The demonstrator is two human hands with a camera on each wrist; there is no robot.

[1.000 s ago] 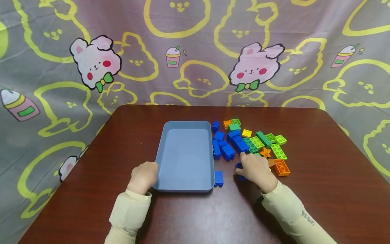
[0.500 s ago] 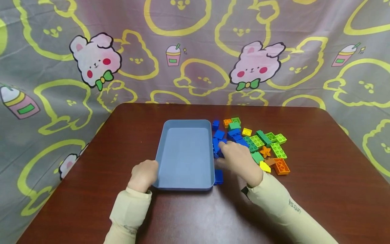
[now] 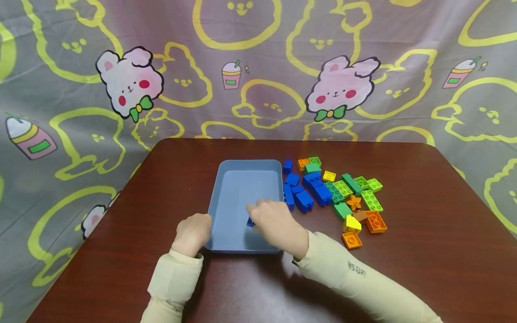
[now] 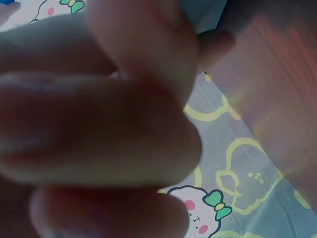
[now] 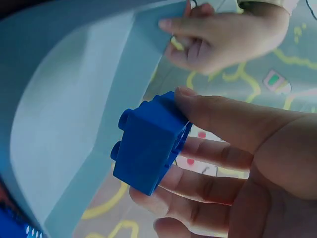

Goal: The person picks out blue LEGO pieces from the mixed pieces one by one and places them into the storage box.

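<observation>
A blue toy building brick (image 5: 148, 141) with studs is pinched between the thumb and fingers of my right hand (image 3: 276, 224), over the near part of a shallow blue-grey tray (image 3: 238, 193). In the head view only a corner of that brick shows below the knuckles. My left hand (image 3: 192, 233) grips the tray's left rim near its front corner, with the thumb on the inner wall in the right wrist view. Close, blurred fingers (image 4: 99, 129) fill much of the left wrist view. More blue bricks (image 3: 304, 201) lie along the tray's right side.
Several green bricks (image 3: 342, 210), an orange flower piece (image 3: 354, 202), yellow pieces (image 3: 352, 223) and orange bricks (image 3: 375, 222) spread across the right side of the brown table (image 3: 424, 202). A patterned cloth (image 3: 258, 107) hangs behind the table.
My right hand has moved left from the loose bricks to over the tray, carrying a blue brick. An orange brick at the front right is now uncovered. My left hand stays on the rim.
</observation>
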